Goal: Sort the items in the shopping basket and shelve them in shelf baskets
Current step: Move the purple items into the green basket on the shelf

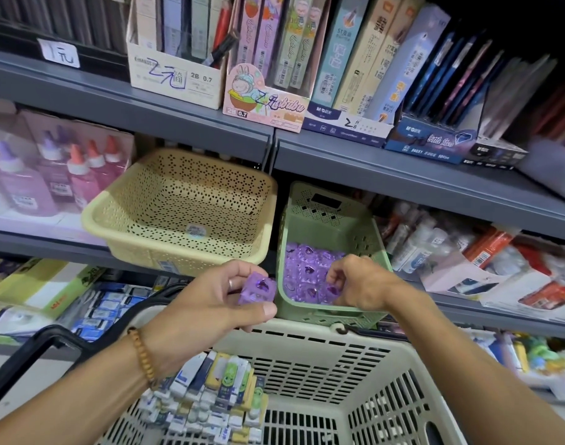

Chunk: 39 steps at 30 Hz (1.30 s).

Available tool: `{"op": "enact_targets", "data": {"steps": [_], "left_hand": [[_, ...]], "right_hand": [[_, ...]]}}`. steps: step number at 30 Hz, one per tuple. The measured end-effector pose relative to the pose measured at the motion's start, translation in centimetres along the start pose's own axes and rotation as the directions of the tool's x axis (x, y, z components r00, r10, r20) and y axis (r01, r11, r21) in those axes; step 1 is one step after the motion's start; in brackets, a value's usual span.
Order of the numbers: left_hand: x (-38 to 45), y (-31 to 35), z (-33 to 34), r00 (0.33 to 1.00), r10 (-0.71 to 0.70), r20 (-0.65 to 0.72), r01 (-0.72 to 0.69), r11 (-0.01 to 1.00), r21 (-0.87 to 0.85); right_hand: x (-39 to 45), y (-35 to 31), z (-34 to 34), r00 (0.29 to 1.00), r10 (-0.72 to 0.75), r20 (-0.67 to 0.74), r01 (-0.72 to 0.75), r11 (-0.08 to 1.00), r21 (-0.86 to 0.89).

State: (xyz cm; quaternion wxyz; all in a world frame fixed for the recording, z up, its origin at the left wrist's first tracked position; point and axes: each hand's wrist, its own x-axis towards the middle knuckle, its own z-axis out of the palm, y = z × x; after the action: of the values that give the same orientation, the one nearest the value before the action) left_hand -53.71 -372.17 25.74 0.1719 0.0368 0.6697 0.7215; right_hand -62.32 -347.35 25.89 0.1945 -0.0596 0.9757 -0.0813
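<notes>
A cream shopping basket (322, 364) fills the bottom of the head view, with several white and blue eraser packs (210, 399) piled at its left. My left hand (210, 300) holds a small purple box (258, 290) just left of the green shelf basket (332, 216). That basket has several purple boxes (306, 268) lying in it. My right hand (361, 284) reaches into its near right corner, fingers curled on a purple box (330, 289) there. An empty yellow shelf basket (184, 203) tilts forward on the shelf to the left.
Grey shelves (403, 168) carry pencil boxes above, glue bottles (50, 178) at left and correction supplies (467, 252) at right. The shopping basket's black handle (50, 342) hangs at the left. Lower shelves hold more stationery packs.
</notes>
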Motion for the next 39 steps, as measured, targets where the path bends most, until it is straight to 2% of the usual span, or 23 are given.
{"op": "enact_targets", "data": {"steps": [5, 12, 13, 14, 15, 17, 19, 22, 24, 25, 26, 27, 28, 29, 30, 32, 35, 37, 39], "left_hand": [[0.2, 0.1, 0.3, 0.999, 0.045, -0.011, -0.046, 0.998, -0.034], [0.7, -0.7, 1.1, 1.0, -0.029, 0.002, 0.029, 0.978, -0.207], [0.8, -0.8, 1.3, 0.999, -0.036, 0.01, 0.037, 0.969, -0.243], [0.8, -0.8, 1.4, 0.999, -0.043, 0.015, 0.045, 0.959, -0.279], [0.9, -0.8, 1.6, 0.999, -0.046, 0.022, 0.051, 0.951, -0.304], [1.0, -0.6, 2.0, 0.998, -0.041, 0.048, 0.054, 0.945, -0.323], [1.2, -0.4, 2.5, 0.997, -0.034, 0.073, 0.056, 0.943, -0.328], [1.6, 0.1, 3.7, 0.995, -0.039, 0.091, 0.066, 0.943, -0.325], [1.9, 0.3, 4.4, 0.997, -0.027, 0.069, 0.044, 0.965, -0.258], [2.1, 0.3, 4.7, 0.999, 0.023, 0.032, -0.018, 0.99, -0.139], [2.3, 0.3, 4.9, 0.993, 0.119, -0.021, -0.118, 0.992, 0.052], [2.5, 0.1, 4.9, 0.965, 0.254, -0.058, -0.23, 0.934, 0.273], [2.7, -0.2, 4.8, 0.921, 0.388, -0.045, -0.321, 0.817, 0.48], [2.9, -0.4, 4.8, 0.882, 0.47, 0.025, -0.377, 0.675, 0.635], [3.2, -0.8, 4.9, 0.863, 0.494, 0.106, -0.405, 0.551, 0.729], [3.8, -1.7, 4.9, 0.85, 0.487, 0.201, -0.421, 0.399, 0.814], [4.5, -2.6, 4.8, 0.795, 0.528, 0.3, -0.491, 0.268, 0.829], [4.9, -3.1, 4.7, 0.758, 0.573, 0.311, -0.513, 0.229, 0.827], [5.2, -3.7, 4.5, 0.738, 0.601, 0.306, -0.529, 0.233, 0.816]], "right_hand": [[0.5, 0.1, 0.4, 0.999, 0.002, -0.041, -0.002, 1.0, -0.006], [-1.1, -0.1, -0.3, 0.993, -0.007, -0.114, 0.006, 1.0, -0.009], [-1.7, -0.5, -0.6, 0.987, -0.029, -0.156, 0.034, 0.999, 0.031], [-2.4, -0.9, -1.0, 0.978, -0.05, -0.203, 0.081, 0.986, 0.145], [-3.4, -1.5, -1.4, 0.968, -0.078, -0.238, 0.152, 0.938, 0.31], [-5.5, -2.6, -2.4, 0.953, -0.177, -0.247, 0.291, 0.769, 0.569], [-7.3, -3.7, -3.0, 0.929, -0.299, -0.217, 0.368, 0.699, 0.614], [-8.2, -4.6, -2.8, 0.917, -0.319, -0.241, 0.399, 0.768, 0.501], [-8.1, -4.0, -2.9, 0.924, -0.276, -0.264, 0.371, 0.814, 0.447], [-8.0, -3.2, -3.1, 0.929, -0.249, -0.272, 0.35, 0.83, 0.434], [-7.7, -2.2, -3.4, 0.932, -0.211, -0.295, 0.322, 0.856, 0.405], [-7.3, -1.0, -3.7, 0.932, -0.162, -0.325, 0.278, 0.895, 0.348], [-6.9, 0.1, -3.9, 0.932, -0.111, -0.344, 0.209, 0.942, 0.263], [-6.4, 1.2, -4.0, 0.937, -0.067, -0.343, 0.131, 0.977, 0.167], [-5.9, 1.9, -3.9, 0.946, -0.036, -0.321, 0.066, 0.994, 0.082], [-4.7, 2.7, -3.2, 0.969, -0.01, -0.248, 0.0, 0.999, -0.038], [-2.8, 2.5, -2.3, 0.983, -0.015, -0.181, -0.011, 0.99, -0.144], [-1.6, 2.3, -1.7, 0.994, -0.012, -0.11, -0.009, 0.981, -0.192], [-0.7, 2.2, -1.1, 0.999, -0.01, -0.053, -0.002, 0.975, -0.22]]}}
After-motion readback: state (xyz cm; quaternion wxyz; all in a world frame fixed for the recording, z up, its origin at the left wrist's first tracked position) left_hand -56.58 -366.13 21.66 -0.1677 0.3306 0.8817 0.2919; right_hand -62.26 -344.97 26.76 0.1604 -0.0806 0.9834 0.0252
